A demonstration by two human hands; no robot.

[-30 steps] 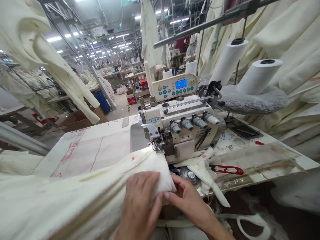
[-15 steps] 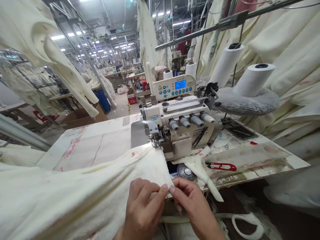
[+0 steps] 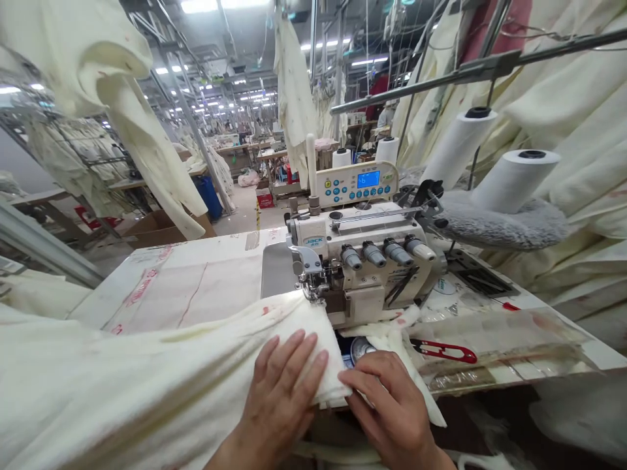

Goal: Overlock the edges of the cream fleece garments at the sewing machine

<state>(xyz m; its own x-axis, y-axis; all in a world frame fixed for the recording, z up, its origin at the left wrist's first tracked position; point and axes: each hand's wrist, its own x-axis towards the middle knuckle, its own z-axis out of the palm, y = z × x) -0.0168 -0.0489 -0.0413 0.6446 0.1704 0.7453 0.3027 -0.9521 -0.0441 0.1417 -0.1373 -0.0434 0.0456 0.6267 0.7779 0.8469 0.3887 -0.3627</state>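
A thick cream fleece fabric (image 3: 161, 372) runs in a large fold from the lower left up to the presser foot (image 3: 311, 285) of a white JACK overlock sewing machine (image 3: 365, 261). My left hand (image 3: 281, 391) lies flat on the folded fabric, fingers slightly apart. My right hand (image 3: 392, 408) presses against the fabric's folded edge near the corner, its thumb at the edge. The fabric's edge reaches under the presser foot, and the needle area is partly hidden.
Red-handled thread snips (image 3: 443, 351) and a round metal disc (image 3: 361, 349) lie right of my hands, beside a loose cream strip (image 3: 399, 362). Large white thread cones (image 3: 514, 179) stand behind the machine, and cream garments hang overhead. Other sewing stations stretch into the distance.
My fingertips no longer pinch the fabric's edge; both hands now lie flatter on the fold. The view has shifted slightly, moving the machine rightward in the picture.
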